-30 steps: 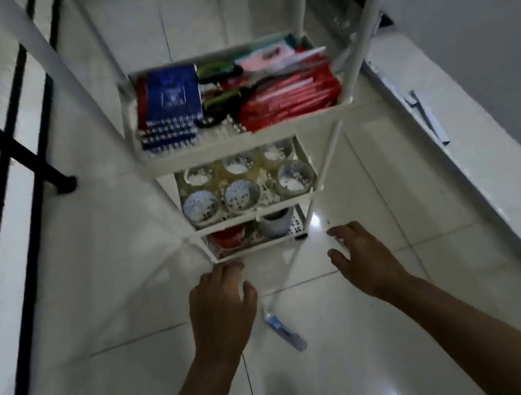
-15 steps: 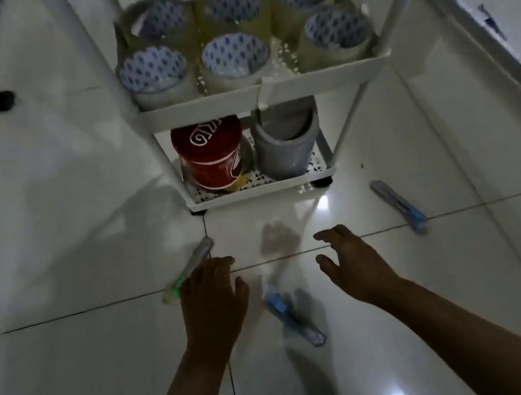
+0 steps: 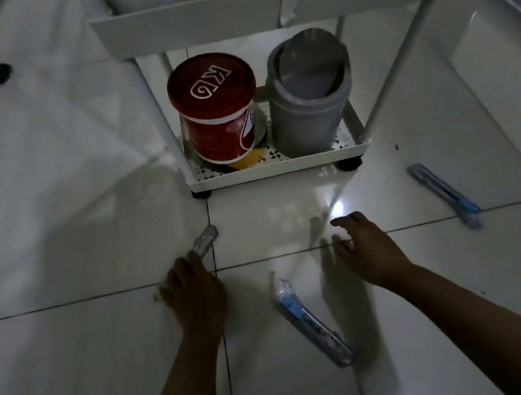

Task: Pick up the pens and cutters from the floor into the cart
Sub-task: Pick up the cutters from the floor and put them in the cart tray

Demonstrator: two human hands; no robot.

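Pen [image 3: 204,239] lies on the floor just in front of the cart [image 3: 276,166] with the left hand [image 3: 192,293] closing over it, right hand [image 3: 370,247] hovers open nearby, one cutter [image 3: 310,320] between the hands, another cutter [image 3: 444,194] off right of the cart.

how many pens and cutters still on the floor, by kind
Blue cutters: 2, one between the hands, one to the right.
Pens: 1, a clear one under the left hand.
Total: 3
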